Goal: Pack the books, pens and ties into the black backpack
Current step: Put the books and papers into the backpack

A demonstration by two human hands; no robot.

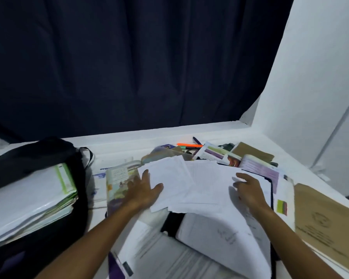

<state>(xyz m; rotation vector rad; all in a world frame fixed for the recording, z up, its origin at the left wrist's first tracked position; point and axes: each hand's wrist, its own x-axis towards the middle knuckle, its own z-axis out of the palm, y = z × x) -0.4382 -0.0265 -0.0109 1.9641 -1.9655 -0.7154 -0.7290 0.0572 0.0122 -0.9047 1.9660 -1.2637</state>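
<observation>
The black backpack (28, 154) lies open at the left, with a thick stack of books and papers (28, 198) in its mouth. In the middle of the white table a heap of loose white sheets (189, 182) covers other books. My left hand (143, 188) lies flat on the left edge of those sheets, beside a picture-covered book (119, 184). My right hand (248, 190) rests on the sheets' right side, fingers loosely bent. Orange and purple pens (189, 145) lie at the back. No tie is clearly seen.
Brown-covered books lie at the right (320, 222) and back right (252, 152), with more booklets (258, 168) between. A dark curtain (129, 67) hangs behind the table and a white wall (320, 77) closes the right side. Printed papers (169, 254) lie near me.
</observation>
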